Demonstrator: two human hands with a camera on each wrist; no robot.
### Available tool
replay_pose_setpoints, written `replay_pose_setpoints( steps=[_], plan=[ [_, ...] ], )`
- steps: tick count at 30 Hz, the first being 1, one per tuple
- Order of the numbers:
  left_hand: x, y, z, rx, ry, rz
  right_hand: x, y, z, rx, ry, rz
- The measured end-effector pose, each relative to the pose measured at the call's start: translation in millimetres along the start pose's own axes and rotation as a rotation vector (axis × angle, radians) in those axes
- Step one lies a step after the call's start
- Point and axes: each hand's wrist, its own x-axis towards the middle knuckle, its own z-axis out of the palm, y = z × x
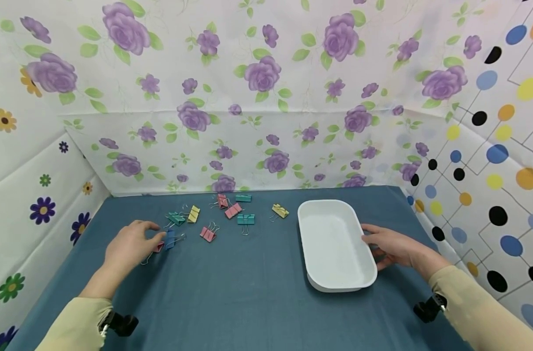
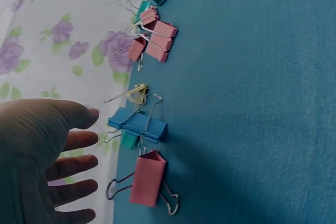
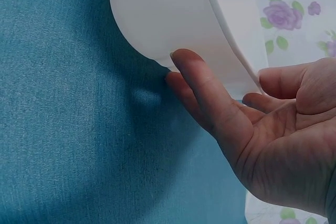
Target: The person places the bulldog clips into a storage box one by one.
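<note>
On the left, my left hand (image 1: 132,243) hovers beside a blue binder clip (image 1: 171,239) and a pink binder clip (image 1: 159,247). Its fingers are spread with nothing between them in the left wrist view, where the pink clip (image 2: 148,178) stands just past the blue clip (image 2: 139,124). Across the table, my right hand (image 1: 391,246) holds the right side of a white rectangular tray (image 1: 310,253). The right wrist view has the thumb at the tray's rim (image 3: 223,22) and fingers against its outer wall, close to the underside. Nothing lies inside the tray.
Several other binder clips lie toward the back: a green clip (image 1: 176,218), yellow clips (image 1: 194,214) (image 1: 280,210), pink clips (image 1: 208,234) (image 1: 233,210) and teal clips (image 1: 246,219) (image 1: 243,198). Patterned cloth walls (image 1: 266,146) bound the blue tabletop (image 1: 231,302) at the back and sides.
</note>
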Motion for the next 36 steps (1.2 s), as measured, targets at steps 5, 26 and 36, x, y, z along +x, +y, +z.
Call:
replay_pose_setpoints(
  steps=[5, 26, 36],
  plan=[
    [2.8, 2.6, 7.8, 0.015, 0.002, -0.035, 1, 0, 0.9, -0.008, 0.013, 0.008],
    [7.8, 7.1, 19.6, 0.038, 0.067, -0.063, -1, -1, 0.8, -0.010, 0.002, -0.003],
    [10.6, 5.7, 21.7, 0.044, 0.081, -0.053, -1, 1, 0.3, -0.005, -0.007, -0.009]
  ],
)
